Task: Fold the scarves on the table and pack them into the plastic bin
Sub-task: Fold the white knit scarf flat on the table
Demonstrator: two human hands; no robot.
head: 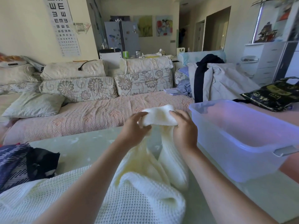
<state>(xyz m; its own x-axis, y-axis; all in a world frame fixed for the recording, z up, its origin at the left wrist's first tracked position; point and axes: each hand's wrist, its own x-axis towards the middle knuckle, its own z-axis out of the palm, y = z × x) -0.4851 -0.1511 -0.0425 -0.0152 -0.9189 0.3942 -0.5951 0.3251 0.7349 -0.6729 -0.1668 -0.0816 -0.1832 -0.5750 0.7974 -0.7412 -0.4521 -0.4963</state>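
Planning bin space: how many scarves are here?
3: white scarf in left hand and right hand; striped scarf at the left edge; black scarf beside it. Others may hide underneath.

Plastic bin [226,151] open-topped at table [80,146] right, mouth seemingly free; dark scarves [21,162] crowd left edge.

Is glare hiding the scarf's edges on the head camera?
Head view: the scarf is washed out at its raised end, weave lost there; its nearer folds show the weave clearly; a bluish cast tints the bin; upright lines lean near the frame edges.
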